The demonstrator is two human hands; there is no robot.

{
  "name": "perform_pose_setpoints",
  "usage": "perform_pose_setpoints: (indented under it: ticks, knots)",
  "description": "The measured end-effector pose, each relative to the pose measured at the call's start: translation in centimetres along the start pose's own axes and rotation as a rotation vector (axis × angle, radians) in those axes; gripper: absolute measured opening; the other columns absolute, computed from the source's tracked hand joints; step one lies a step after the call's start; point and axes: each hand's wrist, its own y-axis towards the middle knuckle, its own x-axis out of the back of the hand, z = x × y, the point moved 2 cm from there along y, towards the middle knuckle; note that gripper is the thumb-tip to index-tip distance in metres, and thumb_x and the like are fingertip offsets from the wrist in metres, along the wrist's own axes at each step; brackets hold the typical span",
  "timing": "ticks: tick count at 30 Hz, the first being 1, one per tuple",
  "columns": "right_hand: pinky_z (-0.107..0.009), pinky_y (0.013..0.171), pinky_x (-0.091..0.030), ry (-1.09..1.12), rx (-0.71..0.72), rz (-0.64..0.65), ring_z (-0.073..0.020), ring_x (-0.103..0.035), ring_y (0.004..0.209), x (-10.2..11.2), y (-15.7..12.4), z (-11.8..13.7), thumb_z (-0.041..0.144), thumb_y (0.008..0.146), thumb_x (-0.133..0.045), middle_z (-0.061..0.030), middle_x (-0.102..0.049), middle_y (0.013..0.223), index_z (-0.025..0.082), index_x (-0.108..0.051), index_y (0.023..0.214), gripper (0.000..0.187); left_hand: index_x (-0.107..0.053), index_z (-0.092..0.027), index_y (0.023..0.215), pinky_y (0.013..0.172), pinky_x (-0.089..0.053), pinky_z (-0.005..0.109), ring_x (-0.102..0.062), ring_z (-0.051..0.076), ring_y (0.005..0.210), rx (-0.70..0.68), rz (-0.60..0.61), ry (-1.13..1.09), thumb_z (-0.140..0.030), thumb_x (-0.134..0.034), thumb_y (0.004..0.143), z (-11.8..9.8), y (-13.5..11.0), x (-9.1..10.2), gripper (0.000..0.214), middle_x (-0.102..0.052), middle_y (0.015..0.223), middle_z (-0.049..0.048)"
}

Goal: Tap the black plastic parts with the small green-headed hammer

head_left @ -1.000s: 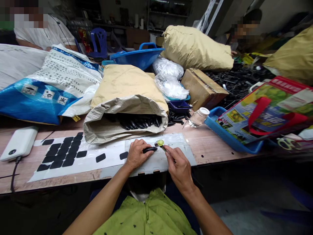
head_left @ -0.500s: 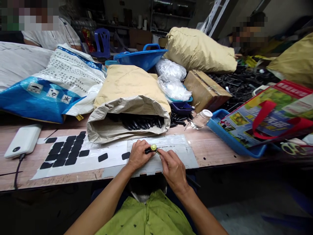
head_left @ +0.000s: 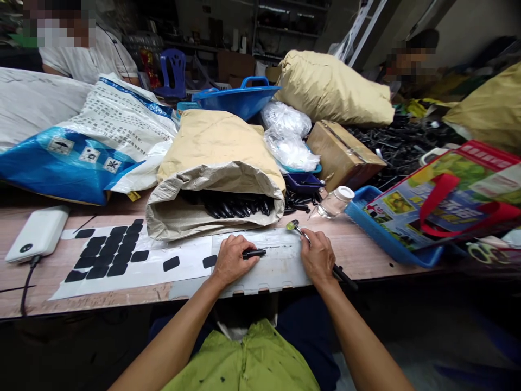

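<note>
My left hand (head_left: 233,259) is closed around a short black tube-like piece (head_left: 255,253), which points to the right just above the grey board (head_left: 277,266). My right hand (head_left: 317,257) grips a small hammer (head_left: 301,231) with a yellow-green head, a metal shaft and a black handle end showing below the hand. The hammer's head is raised to the upper left of the right hand, apart from the black piece. Behind both hands lies an open paper sack (head_left: 228,136) with several similar black pieces (head_left: 232,205) in its mouth.
Black rounded patches (head_left: 118,250) lie on a white sheet (head_left: 158,279) at left, beside a white power bank (head_left: 38,233) with a cable. A clear jar (head_left: 334,203), blue basket (head_left: 391,233), shopping bag (head_left: 459,190) and cardboard box (head_left: 342,155) stand right. Two people are beyond the table.
My right hand has moved right with the hammer, taking its yellow-green head away from the black piece. My left hand stays nearly in place, still holding that piece.
</note>
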Motion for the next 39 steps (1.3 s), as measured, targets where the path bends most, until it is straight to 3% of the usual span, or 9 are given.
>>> perform_pose_setpoints:
  ticks: [11, 39]
  knots:
    - [-0.032, 0.075, -0.027, -0.08, -0.058, -0.021, -0.0201, -0.049, 0.091, -1.4, 0.3, 0.8, 0.026, 0.094, -0.06, -0.0059, -0.064, 0.102, 0.025, -0.072, 0.116, 0.025, -0.075, -0.028, 0.096, 0.089, -0.042, 0.041, -0.057, 0.026, 0.097, -0.003, 0.008, 0.006, -0.031, -0.077, 0.081, 0.0, 0.0, 0.0, 0.016, -0.069, 0.094, 0.0026]
    - [-0.033, 0.076, -0.028, -0.175, -0.042, 0.018, -0.0224, -0.049, 0.098, -1.7, 0.4, 1.0, 0.027, 0.095, -0.058, -0.0074, -0.062, 0.106, 0.024, -0.067, 0.118, 0.025, -0.075, -0.027, 0.096, 0.09, -0.041, 0.04, -0.056, 0.025, 0.097, -0.026, -0.007, 0.018, -0.033, -0.077, 0.082, 0.1, -0.1, -0.1, 0.015, -0.069, 0.093, 0.0019]
